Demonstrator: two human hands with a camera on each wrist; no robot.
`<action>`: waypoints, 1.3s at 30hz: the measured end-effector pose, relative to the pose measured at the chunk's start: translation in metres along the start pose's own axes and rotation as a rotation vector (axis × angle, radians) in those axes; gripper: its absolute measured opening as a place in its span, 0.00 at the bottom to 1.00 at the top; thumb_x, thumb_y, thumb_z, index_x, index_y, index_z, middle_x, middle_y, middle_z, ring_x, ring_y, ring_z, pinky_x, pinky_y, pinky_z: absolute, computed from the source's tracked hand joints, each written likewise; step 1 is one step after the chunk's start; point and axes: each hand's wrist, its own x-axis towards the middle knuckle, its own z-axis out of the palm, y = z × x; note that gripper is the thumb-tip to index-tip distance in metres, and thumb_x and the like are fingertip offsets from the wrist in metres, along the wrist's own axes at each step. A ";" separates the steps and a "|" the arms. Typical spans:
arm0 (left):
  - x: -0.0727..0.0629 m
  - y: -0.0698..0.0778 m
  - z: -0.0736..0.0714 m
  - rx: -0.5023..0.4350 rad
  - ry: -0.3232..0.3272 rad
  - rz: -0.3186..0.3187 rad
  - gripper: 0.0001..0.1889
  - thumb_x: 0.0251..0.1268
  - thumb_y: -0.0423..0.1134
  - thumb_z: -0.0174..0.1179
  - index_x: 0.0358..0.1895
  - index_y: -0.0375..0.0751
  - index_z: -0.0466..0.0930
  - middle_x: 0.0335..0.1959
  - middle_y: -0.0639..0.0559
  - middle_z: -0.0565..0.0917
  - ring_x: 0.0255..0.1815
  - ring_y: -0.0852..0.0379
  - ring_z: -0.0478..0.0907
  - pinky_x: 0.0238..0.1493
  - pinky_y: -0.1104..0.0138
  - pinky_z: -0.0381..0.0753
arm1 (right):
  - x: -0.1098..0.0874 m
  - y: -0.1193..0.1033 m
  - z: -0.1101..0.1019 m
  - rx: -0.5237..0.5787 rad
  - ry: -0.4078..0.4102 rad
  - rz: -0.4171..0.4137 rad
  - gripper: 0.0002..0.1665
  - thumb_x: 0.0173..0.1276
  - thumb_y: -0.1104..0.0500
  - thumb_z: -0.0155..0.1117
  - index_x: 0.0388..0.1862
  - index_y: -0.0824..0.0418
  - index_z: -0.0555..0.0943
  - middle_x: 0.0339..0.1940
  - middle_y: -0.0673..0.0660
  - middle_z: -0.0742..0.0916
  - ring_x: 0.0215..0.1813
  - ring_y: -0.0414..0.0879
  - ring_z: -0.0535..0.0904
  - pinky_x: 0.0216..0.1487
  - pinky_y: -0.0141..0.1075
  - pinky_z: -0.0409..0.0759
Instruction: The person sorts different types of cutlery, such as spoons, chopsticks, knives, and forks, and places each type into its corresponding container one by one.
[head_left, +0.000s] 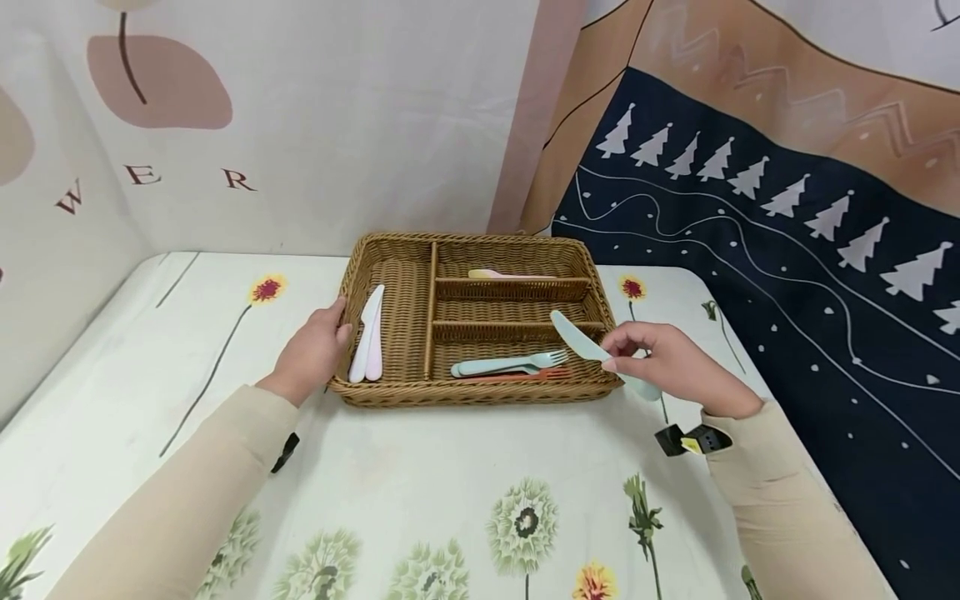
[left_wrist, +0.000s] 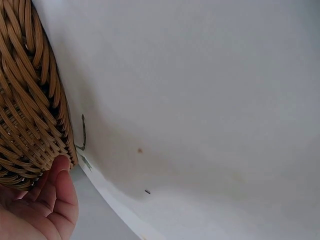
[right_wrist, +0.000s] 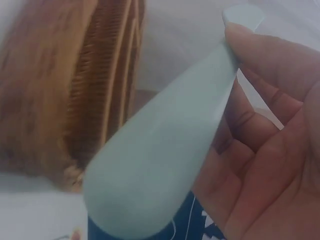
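My right hand (head_left: 675, 365) pinches a light green plastic knife (head_left: 576, 337) between thumb and fingers, above the right front corner of a brown wicker cutlery basket (head_left: 480, 398). In the right wrist view the knife's handle (right_wrist: 150, 160) points toward the camera. My left hand (head_left: 311, 350) grips the basket's left side; the left wrist view shows its fingers (left_wrist: 64, 200) against the woven wall. A white knife (head_left: 363, 350) and a pale pink knife (head_left: 376, 350) lie in the long left compartment. Light green forks (head_left: 498, 365) and an orange fork (head_left: 517, 377) share the front right compartment.
Pink and yellow cutlery (head_left: 487, 273) lies partly hidden in the back right compartment. Thin dividers (head_left: 431, 308) split the basket. Under it is a table with a white flowered cloth (head_left: 435, 467). Printed curtains (head_left: 337, 125) hang behind and at the right.
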 end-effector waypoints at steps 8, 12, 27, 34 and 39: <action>0.002 0.001 0.001 0.010 0.004 0.010 0.29 0.80 0.38 0.36 0.75 0.26 0.43 0.66 0.22 0.61 0.64 0.30 0.66 0.61 0.43 0.69 | 0.025 -0.009 0.002 0.067 0.029 0.014 0.05 0.66 0.64 0.66 0.40 0.61 0.82 0.33 0.53 0.82 0.39 0.48 0.74 0.40 0.37 0.76; 0.002 0.000 0.001 0.015 0.004 0.010 0.29 0.80 0.38 0.36 0.75 0.26 0.42 0.66 0.22 0.60 0.64 0.30 0.66 0.61 0.43 0.69 | 0.036 -0.012 0.007 0.121 0.043 0.011 0.06 0.66 0.63 0.66 0.42 0.61 0.82 0.34 0.55 0.81 0.39 0.49 0.74 0.39 0.36 0.75; 0.001 -0.001 0.001 0.000 -0.006 -0.013 0.29 0.80 0.39 0.35 0.75 0.27 0.41 0.67 0.22 0.59 0.66 0.30 0.62 0.64 0.42 0.66 | 0.088 -0.044 0.025 0.296 0.090 0.002 0.11 0.66 0.63 0.67 0.46 0.63 0.82 0.35 0.56 0.83 0.33 0.47 0.74 0.31 0.32 0.75; 0.001 0.000 0.000 0.011 -0.009 -0.016 0.29 0.80 0.39 0.36 0.75 0.26 0.42 0.67 0.22 0.59 0.67 0.29 0.61 0.64 0.41 0.65 | 0.109 -0.061 0.036 0.433 0.100 0.052 0.11 0.65 0.62 0.67 0.46 0.63 0.81 0.33 0.55 0.82 0.34 0.46 0.75 0.33 0.34 0.79; 0.002 0.001 0.000 0.013 -0.015 -0.018 0.29 0.80 0.39 0.36 0.75 0.27 0.41 0.67 0.23 0.59 0.67 0.29 0.60 0.65 0.41 0.64 | 0.123 -0.069 0.046 0.543 0.092 0.080 0.11 0.66 0.63 0.65 0.46 0.63 0.80 0.32 0.54 0.81 0.35 0.45 0.76 0.34 0.36 0.81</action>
